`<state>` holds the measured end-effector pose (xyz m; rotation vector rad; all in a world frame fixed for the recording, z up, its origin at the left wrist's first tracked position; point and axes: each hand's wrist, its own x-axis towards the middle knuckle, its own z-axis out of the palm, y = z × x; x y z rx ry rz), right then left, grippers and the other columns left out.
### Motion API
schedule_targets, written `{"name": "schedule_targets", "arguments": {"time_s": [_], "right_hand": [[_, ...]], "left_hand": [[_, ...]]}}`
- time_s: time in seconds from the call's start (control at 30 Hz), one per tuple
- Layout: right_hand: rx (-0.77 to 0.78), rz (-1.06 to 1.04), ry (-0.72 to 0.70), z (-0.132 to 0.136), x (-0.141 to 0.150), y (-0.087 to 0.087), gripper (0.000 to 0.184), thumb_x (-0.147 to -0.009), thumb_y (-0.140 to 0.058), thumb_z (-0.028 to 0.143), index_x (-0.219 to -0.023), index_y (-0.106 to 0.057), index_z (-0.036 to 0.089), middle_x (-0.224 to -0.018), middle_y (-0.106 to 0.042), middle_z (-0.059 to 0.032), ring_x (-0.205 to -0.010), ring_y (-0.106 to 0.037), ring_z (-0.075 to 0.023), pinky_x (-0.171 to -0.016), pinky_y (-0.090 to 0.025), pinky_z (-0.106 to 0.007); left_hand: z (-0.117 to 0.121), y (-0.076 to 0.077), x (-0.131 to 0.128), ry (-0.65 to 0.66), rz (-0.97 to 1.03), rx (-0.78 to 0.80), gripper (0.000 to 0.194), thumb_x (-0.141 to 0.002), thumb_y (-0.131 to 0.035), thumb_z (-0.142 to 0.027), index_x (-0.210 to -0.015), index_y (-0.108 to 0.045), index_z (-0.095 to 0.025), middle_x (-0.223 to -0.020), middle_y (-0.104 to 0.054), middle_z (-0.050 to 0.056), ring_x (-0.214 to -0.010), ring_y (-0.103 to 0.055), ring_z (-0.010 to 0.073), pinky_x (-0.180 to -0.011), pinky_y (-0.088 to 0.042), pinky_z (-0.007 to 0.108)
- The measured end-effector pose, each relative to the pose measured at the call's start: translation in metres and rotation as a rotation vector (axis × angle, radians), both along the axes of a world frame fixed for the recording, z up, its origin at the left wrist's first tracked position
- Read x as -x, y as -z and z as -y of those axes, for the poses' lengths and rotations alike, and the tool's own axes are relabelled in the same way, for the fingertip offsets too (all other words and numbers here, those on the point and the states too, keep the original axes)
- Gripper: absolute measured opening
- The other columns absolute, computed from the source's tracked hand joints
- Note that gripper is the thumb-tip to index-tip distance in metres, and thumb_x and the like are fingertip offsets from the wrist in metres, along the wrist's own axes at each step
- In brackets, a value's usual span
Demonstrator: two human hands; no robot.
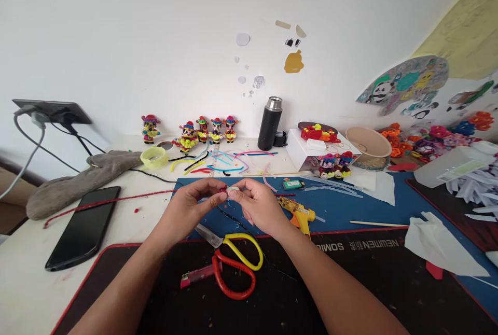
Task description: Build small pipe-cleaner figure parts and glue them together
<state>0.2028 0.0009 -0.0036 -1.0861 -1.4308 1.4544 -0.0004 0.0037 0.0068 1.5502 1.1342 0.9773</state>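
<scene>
My left hand (194, 203) and my right hand (260, 204) meet above the blue mat, fingertips almost touching. Between the left thumb and forefinger is a small dark red fuzzy bit, seemingly part of the long red pipe cleaner (112, 200) stretching out to the left. A small pale, greenish-white piece (232, 189) is pinched in the right fingertips, against the red bit; its kind is too small to make out. Below the hands lie scissors (243, 252) with one yellow and one red handle, beside a pink lighter (198, 275). A yellow glue gun (301, 213) rests right of the right hand.
Several pipe-cleaner figures (202, 130) stand by the wall, near a black thermos (269, 125). Loose coloured pipe cleaners (225, 158) are scattered behind my hands. At left are a phone (83, 231), driftwood (85, 179) and yellow tape (154, 157); a white box (299, 158) stands back right.
</scene>
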Motion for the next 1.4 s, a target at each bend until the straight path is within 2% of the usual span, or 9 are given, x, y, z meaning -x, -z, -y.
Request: {"name": "schedule_targets", "arguments": {"time_s": [0.33,0.73,0.97,1.4], "right_hand": [[0.012,0.010,0.005,-0.0011,-0.0004,0.0020,0.021,-0.098,-0.068,0.041,-0.095,-0.063,0.021,-0.046,-0.048,0.0112,-0.034,-0.042,-0.0095,-0.035,-0.029,-0.020],[0.024,0.025,0.005,-0.0008,-0.0008,-0.0030,0.018,-0.099,-0.067,0.037,-0.095,-0.063,0.020,-0.043,-0.048,0.0115,-0.033,-0.042,-0.0097,-0.035,-0.029,-0.020],[0.016,0.009,-0.004,-0.0010,-0.0016,-0.0002,0.026,-0.097,-0.069,0.046,-0.095,-0.063,0.021,-0.043,-0.048,0.0111,-0.033,-0.042,-0.0100,-0.036,-0.029,-0.020],[0.015,-0.016,-0.020,-0.0014,-0.0032,0.0005,0.027,-0.097,-0.069,0.048,-0.095,-0.062,0.022,-0.042,-0.047,0.0118,-0.032,-0.041,-0.0100,-0.035,-0.028,-0.020]], "left_hand": [[0.0040,-0.0056,-0.0003,-0.048,-0.236,-0.160,0.034,-0.089,-0.073,-0.055,-0.106,-0.079,-0.025,-0.094,-0.081,0.002,-0.089,-0.073,0.0243,-0.085,-0.053,0.033],[0.0045,-0.0079,-0.0033,-0.046,-0.245,-0.299,0.027,-0.092,-0.072,-0.049,-0.102,-0.078,-0.024,-0.091,-0.080,0.003,-0.084,-0.072,0.0226,-0.079,-0.055,0.031],[0.0050,-0.0083,-0.0033,-0.027,-0.253,-0.342,0.024,-0.095,-0.071,-0.047,-0.102,-0.077,-0.025,-0.095,-0.079,0.004,-0.087,-0.071,0.0228,-0.080,-0.054,0.032],[0.0082,-0.0073,-0.0044,-0.016,-0.268,-0.454,0.015,-0.099,-0.069,-0.037,-0.102,-0.076,-0.025,-0.095,-0.078,0.003,-0.086,-0.071,0.0208,-0.080,-0.053,0.030]]}}
